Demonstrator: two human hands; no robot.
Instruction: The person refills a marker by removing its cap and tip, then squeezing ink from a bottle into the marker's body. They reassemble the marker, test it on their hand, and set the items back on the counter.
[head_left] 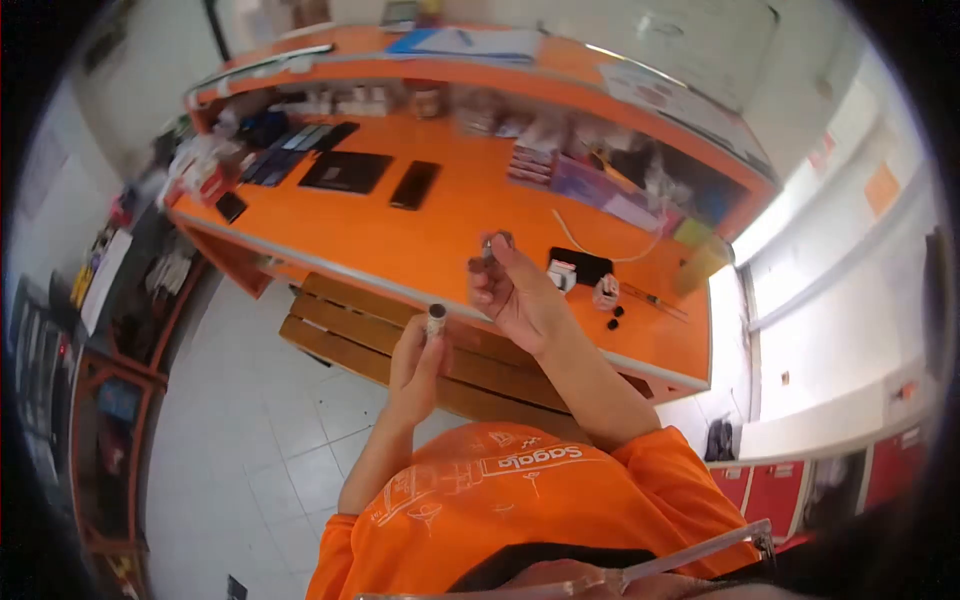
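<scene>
Upright in my left hand (pixel 418 362) is a small pale cylinder (pixel 435 325) with a dark round top, like a little bottle; my fingers wrap round it above the bench. My right hand (pixel 525 298) is raised higher, over the table's front edge. Between its thumb and fingers it pinches a small dark, greyish piece (pixel 495 243), too blurred to name. Near that hand on the orange table (pixel 480 190) lies a black phone-like slab (pixel 590 262) with a white item (pixel 562 277) against it. Beside these are a small whitish, reddish roll or jar (pixel 606 291) and two small black round pieces (pixel 615 317).
A thin pen-like tool (pixel 655 300) and a white cable (pixel 575 236) lie at the table's right. Flat black devices (pixel 345 172) sit further left. A slatted wooden bench (pixel 350 330) stands in front. Boxes (pixel 530 162) fill the space under the shelf.
</scene>
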